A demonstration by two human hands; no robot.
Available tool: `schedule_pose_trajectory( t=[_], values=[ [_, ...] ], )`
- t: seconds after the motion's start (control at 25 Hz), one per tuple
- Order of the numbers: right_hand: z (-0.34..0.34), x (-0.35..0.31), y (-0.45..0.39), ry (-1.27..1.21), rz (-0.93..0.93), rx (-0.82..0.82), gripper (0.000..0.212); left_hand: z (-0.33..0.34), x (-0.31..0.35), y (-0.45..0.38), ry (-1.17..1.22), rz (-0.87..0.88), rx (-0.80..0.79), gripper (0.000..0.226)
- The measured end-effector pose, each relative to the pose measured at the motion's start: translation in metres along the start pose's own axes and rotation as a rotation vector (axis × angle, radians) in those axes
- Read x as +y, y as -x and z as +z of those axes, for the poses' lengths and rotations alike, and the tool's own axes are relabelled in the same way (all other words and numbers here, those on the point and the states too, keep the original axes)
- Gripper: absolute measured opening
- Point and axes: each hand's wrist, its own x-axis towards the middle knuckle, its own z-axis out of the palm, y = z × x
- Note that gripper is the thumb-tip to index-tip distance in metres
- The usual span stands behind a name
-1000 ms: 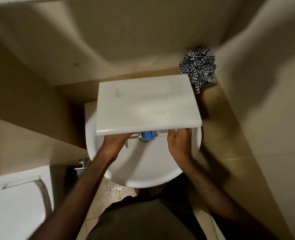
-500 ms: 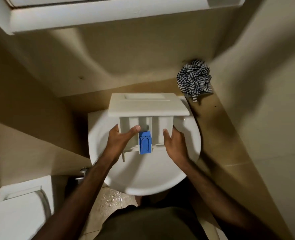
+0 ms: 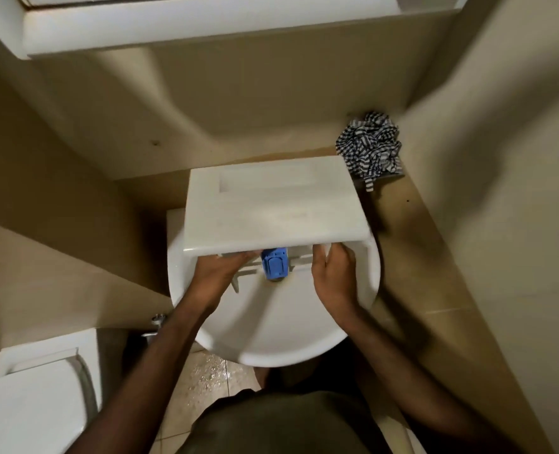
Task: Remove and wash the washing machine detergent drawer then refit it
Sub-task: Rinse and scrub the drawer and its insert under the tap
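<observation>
White sink [image 3: 271,339], beige tiled walls [image 3: 58,198], checked cloth [image 3: 368,147] on ledge

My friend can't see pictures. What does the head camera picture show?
Two hands, left hand and right hand, hold a white detergent drawer with a blue insert over a round white sink. A checked cloth lies on the ledge behind the sink, and a white toilet is at lower left.

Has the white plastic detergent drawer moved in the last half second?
Yes: the white plastic detergent drawer has tipped its front panel up toward the camera, above the white ceramic sink.
</observation>
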Motion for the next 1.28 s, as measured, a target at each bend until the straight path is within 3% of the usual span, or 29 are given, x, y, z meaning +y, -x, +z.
schedule_pose_trajectory(
  t=[0.08, 0.12, 0.28, 0.44, 0.52, 0.76, 0.92, 1.08, 1.2, 1.28],
  values=[
    [0.005, 0.003, 0.0, 0.036, 0.084, -0.178, 0.022, 0.003, -0.004, -0.002, -0.025, -0.095, 0.05, 0.036],
    [0.005, 0.004, 0.0, 0.068, 0.072, -0.189, 0.025, 0.003, -0.005, -0.001, -0.029, -0.134, 0.068, 0.04],
    [-0.002, 0.004, 0.012, 0.057, -0.014, -0.02, 0.026, -0.002, -0.011, 0.005, -0.016, -0.051, 0.003, 0.039],
    [0.002, 0.008, 0.007, 0.101, 0.114, -0.27, 0.026, 0.002, -0.016, -0.001, -0.01, -0.163, 0.085, 0.038],
    [0.003, 0.007, 0.001, 0.131, 0.109, -0.297, 0.03, 0.002, -0.017, -0.004, -0.021, -0.189, 0.096, 0.043],
    [-0.004, -0.009, 0.005, 0.224, -0.051, -0.183, 0.036, -0.005, -0.008, -0.005, 0.004, -0.229, 0.106, 0.052],
    [0.0, -0.002, 0.009, -0.127, 0.226, -0.191, 0.027, 0.004, -0.001, -0.001, -0.171, -0.039, 0.071, 0.042],
    [0.002, -0.007, 0.019, 0.063, 0.055, -0.045, 0.026, -0.004, -0.004, 0.0, -0.041, -0.119, 0.054, 0.045],
    [0.003, -0.002, 0.015, -0.102, 0.208, -0.113, 0.025, 0.003, -0.003, 0.003, -0.161, -0.004, 0.038, 0.037],
    [0.005, -0.01, 0.018, -0.108, 0.192, -0.069, 0.025, 0.0, -0.003, 0.0, -0.144, -0.045, 0.07, 0.047]
  ],
)
